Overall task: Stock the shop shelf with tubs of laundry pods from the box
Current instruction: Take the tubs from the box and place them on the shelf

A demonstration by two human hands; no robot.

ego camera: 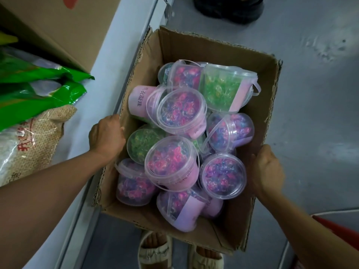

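Note:
An open cardboard box (pixel 239 53) fills the middle of the view, held above the floor. Several clear tubs of laundry pods lie jumbled inside it. Most hold pink and purple pods, like the one at the centre (pixel 171 162). A tub of green pods (pixel 223 88) lies on its side at the back, and another green one (pixel 141 144) shows at the left. My left hand (pixel 106 135) grips the box's left wall. My right hand (pixel 266 169) grips the right wall.
A pale grey shelf (pixel 85 121) runs along the left. On it lie green bags (pixel 38 94), a rice sack (pixel 29 144) and a large carton (pixel 64 26). My sandalled feet (pixel 155 251) stand below the box. A dark shoe (pixel 229 8) is at the top, a red object (pixel 338 226) at lower right.

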